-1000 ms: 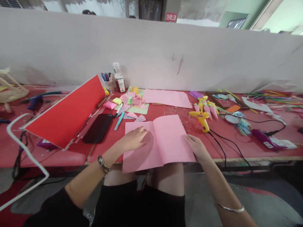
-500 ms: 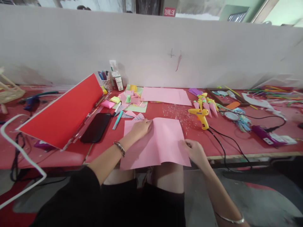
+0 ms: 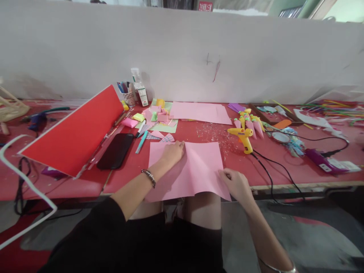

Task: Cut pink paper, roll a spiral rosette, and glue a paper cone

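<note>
A pink sheet of paper [image 3: 199, 167] with a centre crease lies at the front edge of the red table [image 3: 127, 178], hanging a little over my knees. My left hand [image 3: 173, 151] presses flat on the sheet near its far edge, beside the crease. My right hand [image 3: 236, 182] pinches the sheet's right edge near the front corner and lifts it slightly. A yellow glue gun [image 3: 243, 136] stands just right of the sheet, its black cable running off the table edge.
A tilted red board [image 3: 76, 132] and a black phone [image 3: 116, 151] lie to the left. More pink sheets [image 3: 200, 112], small paper pieces, a pen cup [image 3: 128, 95], a bottle and paper cones [image 3: 250, 125] sit further back. A white partition wall stands behind the table.
My left hand slid from the sheet's left half up to its far edge at the crease. My right hand closed on the right edge and raised it a little.
</note>
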`<state>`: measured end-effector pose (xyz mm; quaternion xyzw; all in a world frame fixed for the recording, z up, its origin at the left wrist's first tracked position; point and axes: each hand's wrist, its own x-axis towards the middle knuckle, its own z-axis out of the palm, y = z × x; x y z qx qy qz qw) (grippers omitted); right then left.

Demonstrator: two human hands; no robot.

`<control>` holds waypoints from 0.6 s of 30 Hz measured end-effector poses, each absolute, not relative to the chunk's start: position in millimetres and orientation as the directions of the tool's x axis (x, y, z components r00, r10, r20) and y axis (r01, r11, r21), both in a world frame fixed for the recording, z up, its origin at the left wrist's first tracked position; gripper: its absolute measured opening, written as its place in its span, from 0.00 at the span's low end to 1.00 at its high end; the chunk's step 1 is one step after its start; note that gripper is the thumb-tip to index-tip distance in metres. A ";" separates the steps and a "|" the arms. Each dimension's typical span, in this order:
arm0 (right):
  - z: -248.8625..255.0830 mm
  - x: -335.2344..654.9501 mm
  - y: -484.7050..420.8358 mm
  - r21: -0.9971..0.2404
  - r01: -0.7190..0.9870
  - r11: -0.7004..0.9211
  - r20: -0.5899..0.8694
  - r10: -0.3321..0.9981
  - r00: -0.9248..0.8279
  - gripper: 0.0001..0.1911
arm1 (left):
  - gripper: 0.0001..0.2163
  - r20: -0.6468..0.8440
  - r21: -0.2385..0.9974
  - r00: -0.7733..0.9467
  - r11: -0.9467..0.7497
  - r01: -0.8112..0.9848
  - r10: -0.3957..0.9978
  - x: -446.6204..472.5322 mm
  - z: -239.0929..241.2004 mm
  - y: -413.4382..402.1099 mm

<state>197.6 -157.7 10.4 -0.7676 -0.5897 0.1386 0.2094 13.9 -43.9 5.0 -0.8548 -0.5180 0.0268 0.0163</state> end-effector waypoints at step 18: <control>10.3 202.0 -159.6 -0.392 0.893 -0.221 -0.010 0.972 0.236 0.16 | 0.19 0.011 -0.056 0.484 -0.483 0.874 0.875 9.7 -0.8 -43.2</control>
